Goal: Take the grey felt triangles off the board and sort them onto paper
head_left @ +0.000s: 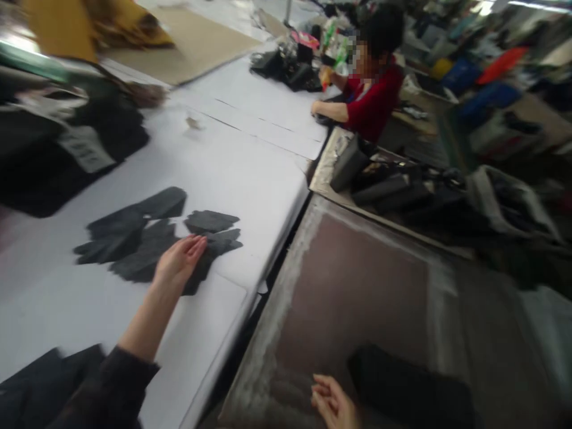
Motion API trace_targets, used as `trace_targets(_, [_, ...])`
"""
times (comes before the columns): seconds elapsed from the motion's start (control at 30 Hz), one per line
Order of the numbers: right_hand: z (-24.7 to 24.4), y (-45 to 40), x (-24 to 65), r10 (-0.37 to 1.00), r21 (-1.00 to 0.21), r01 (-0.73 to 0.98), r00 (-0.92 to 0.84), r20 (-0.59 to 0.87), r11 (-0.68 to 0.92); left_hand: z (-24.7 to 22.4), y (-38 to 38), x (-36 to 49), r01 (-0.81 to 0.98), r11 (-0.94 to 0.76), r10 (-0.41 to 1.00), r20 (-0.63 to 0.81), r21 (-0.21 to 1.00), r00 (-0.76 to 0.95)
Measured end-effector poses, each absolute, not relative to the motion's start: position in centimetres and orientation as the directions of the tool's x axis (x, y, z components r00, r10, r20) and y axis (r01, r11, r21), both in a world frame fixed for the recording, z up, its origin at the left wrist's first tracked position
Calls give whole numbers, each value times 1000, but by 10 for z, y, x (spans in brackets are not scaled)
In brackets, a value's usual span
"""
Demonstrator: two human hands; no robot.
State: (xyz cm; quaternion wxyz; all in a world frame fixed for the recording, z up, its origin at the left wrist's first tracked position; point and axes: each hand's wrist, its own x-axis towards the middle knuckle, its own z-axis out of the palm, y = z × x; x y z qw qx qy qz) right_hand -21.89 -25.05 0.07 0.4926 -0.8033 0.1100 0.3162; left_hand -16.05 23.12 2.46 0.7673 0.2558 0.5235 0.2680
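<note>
My left hand (pixel 179 259) is over a loose group of dark grey cut fabric pieces (pixel 131 238) on the white tabletop. Its fingers stretch out side by side, their tips at a small dark piece (pixel 221 240); I see nothing gripped in them. Another small piece (pixel 211 221) lies just beyond the fingertips. At the bottom of the view, my right hand (pixel 333 402) hovers above the brown-topped board (pixel 353 286), fingers loosely bent and apart, with nothing visible in them. A dark folded piece (pixel 406 387) lies to the right of that hand. Motion blurs the picture.
A big dark fabric stack (pixel 58 143) with a paper label stands at left. More dark pieces (pixel 49 375) lie bottom left. Across the table, a person in red (pixel 378 98) works by a pile of items. A tray of dark pieces (pixel 393 185) borders the board. A gap separates the two tables.
</note>
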Motion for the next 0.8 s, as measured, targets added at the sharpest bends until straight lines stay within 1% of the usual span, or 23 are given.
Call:
trace_targets(0.07, [12, -267, -219, 114, -724, -435, 812, -572, -535, 20, 191, -173, -39, 739, 632, -672, 672, 386])
trace_targets(0.1, [16, -278, -216, 53, -711, -404, 849, -525, -576, 14, 170, -179, 49, 741, 592, -687, 669, 422])
trace_targets(0.13, [20, -293, -213, -14, -694, -408, 867, -497, -593, 8, 148, -184, 218, 694, 538, -696, 686, 476])
trace_targets(0.2, [24, -330, -209, -147, -656, -418, 892, -427, -629, -4, 101, -193, 452, 593, 396, -730, 667, 557])
trace_targets(0.23, [25, -351, -209, -212, -636, -428, 896, -390, -643, -8, 76, -196, 524, 533, 324, -732, 665, 599])
trace_targets(0.3, [26, -394, -213, -333, -585, -455, 890, -311, -671, -11, 24, -202, 606, 424, 159, -714, 673, 682])
trace_targets(0.43, [24, -468, -231, -529, -465, -555, 825, -201, -689, -5, -73, -206, 665, 257, -139, -654, 701, 744])
trace_targets(0.5, [21, -493, -241, -592, -411, -604, 787, -172, -683, -4, -112, -209, 664, 186, -275, -610, 724, 743])
trace_targets(0.6, [16, -518, -251, -657, -338, -660, 741, -142, -671, -10, -153, -216, 630, 74, -431, -545, 773, 719])
trace_targets(0.7, [11, -532, -255, -688, -285, -690, 715, -125, -665, -20, -174, -224, 611, -16, -511, -532, 792, 676])
trace_targets(0.8, [6, -538, -253, -696, -259, -700, 708, -122, -666, -33, -182, -229, 616, -62, -525, -551, 785, 649])
